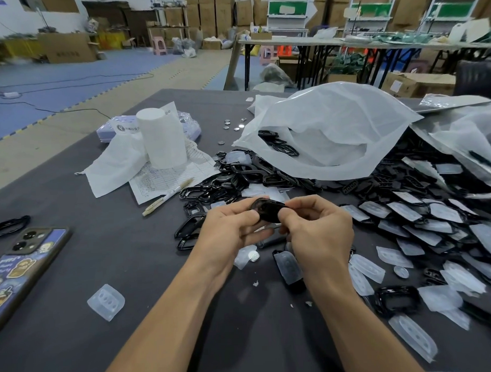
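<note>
Both hands hold one small black plastic shell (267,210) above the dark table (130,273), near its middle. My left hand (232,228) grips its left end with curled fingers. My right hand (315,228) pinches its right end between thumb and fingers. Just below the hands lie a round silver coin cell (253,256), a clear silicone pad (242,258) and another black shell with a clear pad on it (288,269).
A heap of black frames (238,175) and clear pads (435,223) spreads to the right under white plastic bags (328,132). A paper roll (162,138), a pen (166,197), a phone (16,274) and a loose pad (106,302) lie left.
</note>
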{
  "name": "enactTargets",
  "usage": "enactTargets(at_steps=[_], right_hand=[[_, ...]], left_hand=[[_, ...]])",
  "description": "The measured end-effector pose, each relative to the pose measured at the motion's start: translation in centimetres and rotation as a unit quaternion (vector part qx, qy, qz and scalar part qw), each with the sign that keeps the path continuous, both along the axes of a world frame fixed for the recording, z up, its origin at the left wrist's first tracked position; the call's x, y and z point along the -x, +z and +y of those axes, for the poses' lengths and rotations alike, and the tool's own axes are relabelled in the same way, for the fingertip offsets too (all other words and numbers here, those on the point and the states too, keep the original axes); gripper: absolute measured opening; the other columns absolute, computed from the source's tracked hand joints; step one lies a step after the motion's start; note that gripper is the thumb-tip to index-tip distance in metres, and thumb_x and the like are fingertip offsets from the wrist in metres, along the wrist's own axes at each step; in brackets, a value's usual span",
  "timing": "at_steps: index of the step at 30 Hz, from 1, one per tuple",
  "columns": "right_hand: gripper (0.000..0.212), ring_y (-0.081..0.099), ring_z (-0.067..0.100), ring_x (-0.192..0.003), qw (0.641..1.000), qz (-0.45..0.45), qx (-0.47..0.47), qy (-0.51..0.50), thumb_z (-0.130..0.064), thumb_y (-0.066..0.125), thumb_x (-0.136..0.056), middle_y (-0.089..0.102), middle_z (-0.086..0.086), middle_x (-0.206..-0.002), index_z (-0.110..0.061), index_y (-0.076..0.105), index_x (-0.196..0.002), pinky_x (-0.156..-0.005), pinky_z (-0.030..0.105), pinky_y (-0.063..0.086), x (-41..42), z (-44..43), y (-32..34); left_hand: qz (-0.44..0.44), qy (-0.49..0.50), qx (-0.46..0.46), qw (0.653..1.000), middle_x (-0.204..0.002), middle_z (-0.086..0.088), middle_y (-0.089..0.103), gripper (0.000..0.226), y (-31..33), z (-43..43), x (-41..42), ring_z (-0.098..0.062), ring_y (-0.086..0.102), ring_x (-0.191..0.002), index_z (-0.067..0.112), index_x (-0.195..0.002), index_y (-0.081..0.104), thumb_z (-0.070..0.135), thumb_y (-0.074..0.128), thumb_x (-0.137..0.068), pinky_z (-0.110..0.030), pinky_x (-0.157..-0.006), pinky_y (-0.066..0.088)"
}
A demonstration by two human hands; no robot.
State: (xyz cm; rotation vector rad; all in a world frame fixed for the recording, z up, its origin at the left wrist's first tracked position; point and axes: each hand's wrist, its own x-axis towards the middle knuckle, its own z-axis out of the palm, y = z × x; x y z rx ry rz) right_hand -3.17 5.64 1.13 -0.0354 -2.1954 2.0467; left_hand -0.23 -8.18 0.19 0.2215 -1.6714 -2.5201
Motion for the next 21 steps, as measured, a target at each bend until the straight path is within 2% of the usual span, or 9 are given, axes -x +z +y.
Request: enactTargets(at_steps=[4,7,11,14,17,19,20,21], right_hand=[[0.018,0.067,0.01,-0.052,0.999,0.02,-0.048,-0.008,-0.014,0.083,-0.077,0.072,-0.007,-0.06,-0.027,0.073,-0.071,-0.057,0.032,0.057,-0.1,0.0,0.1],[0.016,0.064,0.008,-0.052,0.995,0.029,-0.09,0.004,-0.016,0.083,-0.076,0.071,-0.008,-0.061,-0.027,0.073,-0.069,-0.053,0.023,0.051,0.0,0.0,0.2],[0.016,0.066,0.015,-0.056,0.996,0.006,-0.087,0.028,-0.013,0.082,-0.077,0.071,-0.003,-0.061,-0.024,0.073,-0.068,-0.054,0.032,0.056,0.0,0.2,0.4],[0.016,0.066,0.007,-0.058,0.991,0.035,-0.127,0.016,-0.018,0.082,-0.077,0.071,-0.011,-0.062,-0.027,0.073,-0.068,-0.055,0.022,0.052,-0.1,0.2,0.6],[0.014,0.066,0.007,-0.069,0.978,0.09,-0.189,-0.008,-0.025,0.082,-0.077,0.069,-0.011,-0.064,-0.03,0.072,-0.069,-0.068,0.028,0.055,-0.5,0.1,0.8],[0.015,0.064,0.017,-0.083,0.963,0.143,-0.224,-0.034,-0.026,0.085,-0.077,0.06,-0.013,-0.067,-0.031,0.072,-0.069,-0.079,0.036,0.055,-0.9,0.0,0.9],[0.017,0.061,0.019,-0.086,0.958,0.166,-0.231,-0.046,-0.025,0.086,-0.076,0.055,-0.015,-0.067,-0.031,0.073,-0.069,-0.08,0.034,0.053,-1.0,0.0,0.9],[0.018,0.059,0.018,-0.088,0.955,0.178,-0.23,-0.05,-0.024,0.087,-0.075,0.052,-0.014,-0.066,-0.032,0.073,-0.068,-0.08,0.027,0.051,-1.1,0.0,0.8]], left_hand=[[0.019,-0.02,0.033,0.999,-0.112,-0.013,0.078,0.042,0.0,0.1,-0.2,-0.024,0.077,-0.1,0.012,-0.108,0.08,-0.014,0.05,-0.094,-0.029,-0.083,0.061],[0.013,0.01,0.058,0.998,-0.105,-0.012,0.08,0.036,-0.1,0.1,-0.3,-0.02,0.077,-0.093,0.013,-0.108,0.08,-0.012,0.057,-0.095,-0.025,-0.078,0.061],[-0.005,0.028,0.069,0.997,-0.1,-0.012,0.08,0.03,-0.3,0.2,-0.3,-0.016,0.077,-0.084,0.008,-0.113,0.077,-0.01,0.059,-0.096,-0.021,-0.07,0.06],[-0.012,0.016,0.048,0.999,-0.1,-0.013,0.08,0.029,-0.4,0.0,-0.3,-0.017,0.078,-0.085,0.004,-0.115,0.075,-0.01,0.06,-0.096,-0.021,-0.069,0.06],[-0.013,-0.003,0.032,0.999,-0.1,-0.016,0.079,0.029,-0.5,-0.1,-0.2,-0.02,0.077,-0.087,0.005,-0.113,0.076,-0.01,0.059,-0.096,-0.025,-0.073,0.062],[-0.01,-0.022,0.036,0.999,-0.105,-0.018,0.078,0.029,-0.6,-0.3,-0.1,-0.024,0.077,-0.093,0.006,-0.113,0.077,-0.008,0.058,-0.096,-0.031,-0.081,0.063],[-0.008,-0.032,0.038,0.999,-0.107,-0.019,0.078,0.028,-0.6,-0.4,0.0,-0.025,0.077,-0.095,0.006,-0.113,0.077,-0.006,0.06,-0.094,-0.033,-0.084,0.063],[-0.008,-0.041,0.035,0.999,-0.108,-0.02,0.078,0.027,-0.6,-0.5,0.0,-0.026,0.077,-0.097,0.006,-0.112,0.078,-0.003,0.064,-0.091,-0.035,-0.086,0.063]])
